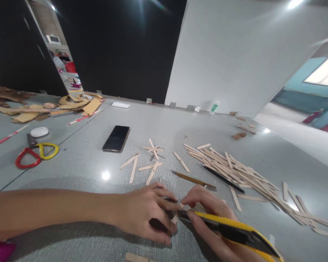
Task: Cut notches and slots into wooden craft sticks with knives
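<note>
My left hand (146, 214) rests on the grey table (82, 163) near the front edge, pinching a small piece of wooden stick (175, 218) against the surface. My right hand (210, 213) grips a yellow and black utility knife (235, 231), its tip meeting the stick piece right at my left fingertips. Several loose wooden craft sticks (150, 165) lie just beyond my hands. A larger pile of sticks (243, 173) spreads to the right.
A pencil (194, 179) and a black pen (222, 178) lie ahead of my hands. A black phone (116, 138) sits mid-table. Red and yellow scissors (35, 154) and a white eraser (39, 131) lie left. Cardboard scraps (79, 103) cover the far left.
</note>
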Tool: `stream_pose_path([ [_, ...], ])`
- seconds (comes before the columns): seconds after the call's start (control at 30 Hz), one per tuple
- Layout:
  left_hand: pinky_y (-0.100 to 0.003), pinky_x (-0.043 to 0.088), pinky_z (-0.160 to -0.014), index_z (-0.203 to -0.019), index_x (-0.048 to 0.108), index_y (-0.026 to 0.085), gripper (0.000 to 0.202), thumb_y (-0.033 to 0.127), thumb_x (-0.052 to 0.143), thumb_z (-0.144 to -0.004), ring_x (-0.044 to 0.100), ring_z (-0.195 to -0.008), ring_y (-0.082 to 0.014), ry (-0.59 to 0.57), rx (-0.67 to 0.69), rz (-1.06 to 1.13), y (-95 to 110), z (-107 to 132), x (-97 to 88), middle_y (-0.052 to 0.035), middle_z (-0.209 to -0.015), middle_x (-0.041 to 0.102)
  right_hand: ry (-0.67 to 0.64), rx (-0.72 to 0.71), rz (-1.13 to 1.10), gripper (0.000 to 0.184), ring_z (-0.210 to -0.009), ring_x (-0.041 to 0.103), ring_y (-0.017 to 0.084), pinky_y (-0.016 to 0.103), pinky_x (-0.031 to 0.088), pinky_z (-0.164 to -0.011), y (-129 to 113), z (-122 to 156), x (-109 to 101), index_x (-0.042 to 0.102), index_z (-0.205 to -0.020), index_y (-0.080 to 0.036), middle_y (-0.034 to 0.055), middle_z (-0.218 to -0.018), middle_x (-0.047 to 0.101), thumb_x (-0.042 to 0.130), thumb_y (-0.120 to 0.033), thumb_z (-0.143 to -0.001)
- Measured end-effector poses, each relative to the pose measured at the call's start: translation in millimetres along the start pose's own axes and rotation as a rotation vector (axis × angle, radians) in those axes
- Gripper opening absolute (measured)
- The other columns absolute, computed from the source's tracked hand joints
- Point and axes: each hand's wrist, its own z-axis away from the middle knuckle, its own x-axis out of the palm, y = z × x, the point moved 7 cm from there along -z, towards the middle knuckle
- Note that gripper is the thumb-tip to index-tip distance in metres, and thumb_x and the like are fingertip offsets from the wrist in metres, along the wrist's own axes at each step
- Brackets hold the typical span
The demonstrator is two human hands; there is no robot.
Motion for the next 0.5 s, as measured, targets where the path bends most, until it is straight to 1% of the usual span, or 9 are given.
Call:
stream_pose_path([
  [0.1,-0.042,0.031,-0.121,-0.099,0.082,0.032,0.021,0.05,0.069,-0.098,0.055,-0.139,-0.025,-0.009,-0.039,0.068,0.1,-3.6,-4.5,-0.0002,-0.137,0.071,-0.008,0.093,-0.16,0.008,-0.091,0.066,0.022,0.035,0.052,-0.08,4.9,-0.3,5.3,0.065,-0.109,-0.032,0.002,-0.097,0.069,0.063,-0.037,-0.103],
  [0.2,-0.042,0.034,-0.118,-0.098,0.083,0.033,0.016,0.044,0.072,-0.096,0.062,-0.128,-0.0246,0.015,-0.06,0.09,-1.9,-6.7,-7.4,-0.0019,-0.129,0.074,-0.056,0.093,-0.29,0.006,-0.094,0.067,0.021,0.035,0.052,-0.083,3.2,0.4,11.1,0.063,-0.108,-0.031,0.0021,-0.101,0.07,0.065,-0.035,-0.103],
  [0.3,-0.042,0.035,-0.116,-0.096,0.083,0.03,0.012,0.04,0.076,-0.092,0.065,-0.122,-0.0241,0.042,-0.044,0.048,-2.8,-7.8,-8.0,-0.0031,-0.123,0.074,-0.103,0.09,-0.402,0.012,-0.095,0.066,0.022,0.036,0.052,-0.083,1.0,1.6,14.3,0.061,-0.111,-0.031,0.0029,-0.102,0.07,0.064,-0.04,-0.103],
  [0.37,-0.041,0.036,-0.114,-0.096,0.082,0.028,0.013,0.039,0.076,-0.092,0.066,-0.12,-0.0236,0.053,-0.02,0.041,-1.0,-7.9,-8.7,-0.0035,-0.122,0.074,-0.067,0.083,-0.476,0.022,-0.101,0.065,0.024,0.038,0.051,-0.088,1.9,3.3,12.1,0.06,-0.118,-0.033,0.0034,-0.106,0.07,0.063,-0.048,-0.102],
  [0.43,-0.041,0.037,-0.114,-0.096,0.081,0.028,0.013,0.04,0.075,-0.094,0.066,-0.119,-0.0232,0.046,-0.014,0.042,0.9,-8.1,-9.2,-0.0033,-0.122,0.074,-0.023,0.081,-0.544,0.029,-0.103,0.064,0.025,0.04,0.049,-0.092,4.5,5.4,10.4,0.059,-0.122,-0.034,0.0033,-0.107,0.07,0.061,-0.054,-0.102],
  [0.5,-0.041,0.038,-0.113,-0.096,0.08,0.028,0.012,0.038,0.074,-0.095,0.067,-0.119,-0.0233,0.041,-0.014,0.029,2.8,-8.1,-9.7,-0.003,-0.123,0.073,-0.009,0.107,-0.598,0.025,-0.091,0.064,0.022,0.039,0.048,-0.089,7.4,6.9,12.6,0.061,-0.117,-0.033,0.0017,-0.095,0.07,0.056,-0.054,-0.104],
])
